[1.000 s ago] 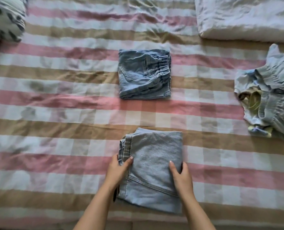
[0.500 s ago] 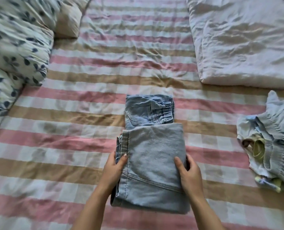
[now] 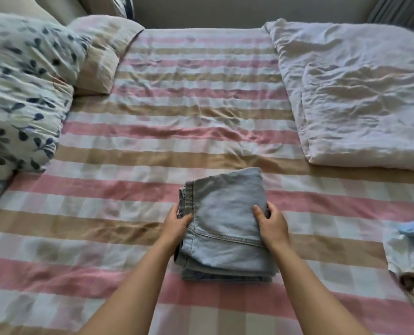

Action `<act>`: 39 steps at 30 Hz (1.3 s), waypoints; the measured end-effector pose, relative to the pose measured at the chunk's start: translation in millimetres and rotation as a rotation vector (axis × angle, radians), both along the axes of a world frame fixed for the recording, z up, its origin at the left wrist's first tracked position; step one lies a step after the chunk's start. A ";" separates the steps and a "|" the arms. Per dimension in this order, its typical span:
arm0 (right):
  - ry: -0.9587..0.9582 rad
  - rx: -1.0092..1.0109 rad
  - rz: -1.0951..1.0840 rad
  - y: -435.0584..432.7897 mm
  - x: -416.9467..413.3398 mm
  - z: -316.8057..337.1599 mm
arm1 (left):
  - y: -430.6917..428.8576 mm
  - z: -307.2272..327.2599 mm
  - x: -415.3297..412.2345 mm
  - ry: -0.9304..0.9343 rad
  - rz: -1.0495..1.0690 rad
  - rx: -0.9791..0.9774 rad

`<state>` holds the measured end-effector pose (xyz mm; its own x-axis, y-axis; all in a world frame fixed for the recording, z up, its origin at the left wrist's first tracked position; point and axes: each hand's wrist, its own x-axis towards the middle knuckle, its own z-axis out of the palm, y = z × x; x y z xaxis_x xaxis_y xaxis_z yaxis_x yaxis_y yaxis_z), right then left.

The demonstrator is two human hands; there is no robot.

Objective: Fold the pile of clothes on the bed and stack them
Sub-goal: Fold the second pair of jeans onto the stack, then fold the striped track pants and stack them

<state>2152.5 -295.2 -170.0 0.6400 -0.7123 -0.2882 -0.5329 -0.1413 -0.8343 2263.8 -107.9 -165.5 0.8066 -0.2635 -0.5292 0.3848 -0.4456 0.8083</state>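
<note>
Left hand [image 3: 177, 224]: clasps the left edge of the folded jeans [image 3: 225, 213] by the seamed band, thumb on top, fingers tucked out of sight at the side. Right hand [image 3: 272, 224]: clasps the opposite edge, thumb on top, fingers curled round the side. Both hold at about mid-length, level with each other, forearms reaching in from the near edge of the view. Jeans: one pale denim bundle, folded to a rough rectangle, straight ahead and between the hands, long axis running away from the person, far end tipped slightly rightward. Neither hand is nearer, and a set-down or a squaring-up would likely be a two-handed job. Under the near edge: further denim layers, darker. Whether these are the bundle's own folds or a second folded piece beneath it cannot be told, nor whether the bundle rests on something or is held just clear. Bed [image 3: 177, 131]: pink, tan and white checked sheet, creased, carrying everything listed. Pile [image 3: 409, 257]: unfolded pale clothes with a touch of blue and yellow, well apart to the right and so nearer the right hand. It is cut off by the frame edge, so the number and kind of garments are not readable. Quilt [image 3: 358, 93]: white, rumpled, far right. Pillow [image 3: 102, 56]: checked to match the sheet, far left. Floral bedding [image 3: 20, 88]: white with dark blue sprigs, left edge, partly out of frame.
</note>
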 end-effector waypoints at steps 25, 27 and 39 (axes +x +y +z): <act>0.332 -0.605 0.311 -60.1 -108.9 44.3 | -90.0 54.1 -108.3 -0.877 -0.675 0.420; 0.350 -0.595 0.251 -84.5 -154.9 60.4 | -122.8 72.0 -146.7 -0.883 -0.755 0.351; 0.391 -0.584 -0.070 -209.7 -372.7 83.8 | -296.7 67.5 -334.2 -0.649 -0.958 0.165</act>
